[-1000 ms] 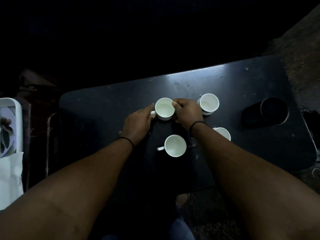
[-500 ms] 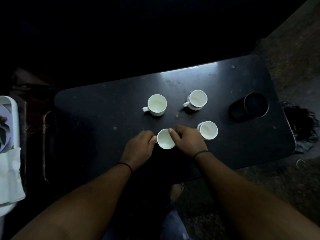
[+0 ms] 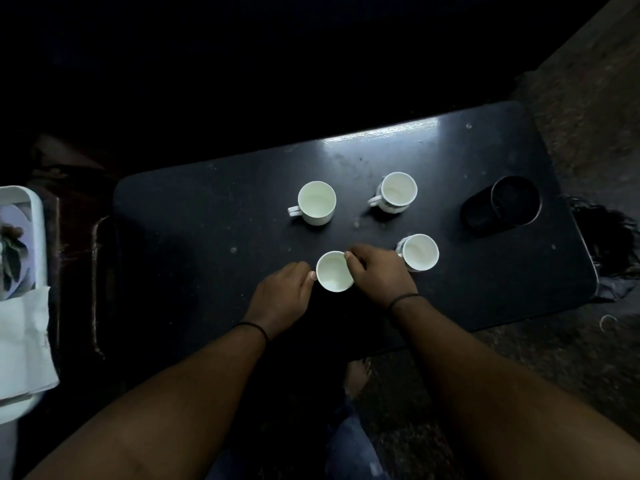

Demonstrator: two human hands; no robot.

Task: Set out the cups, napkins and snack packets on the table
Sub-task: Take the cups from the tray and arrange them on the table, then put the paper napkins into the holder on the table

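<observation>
Bare forearms; thin black band on left wrist [image 3: 252, 328], right wrist [image 3: 403, 299]; possibly jeans.

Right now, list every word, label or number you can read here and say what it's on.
No readable text anywhere in this dim view.
Far right cup: a dark band of pattern on its side, too blurred to tell if it is lettering.
Other cups, table, dark tin, napkins: no markings visible.
</observation>
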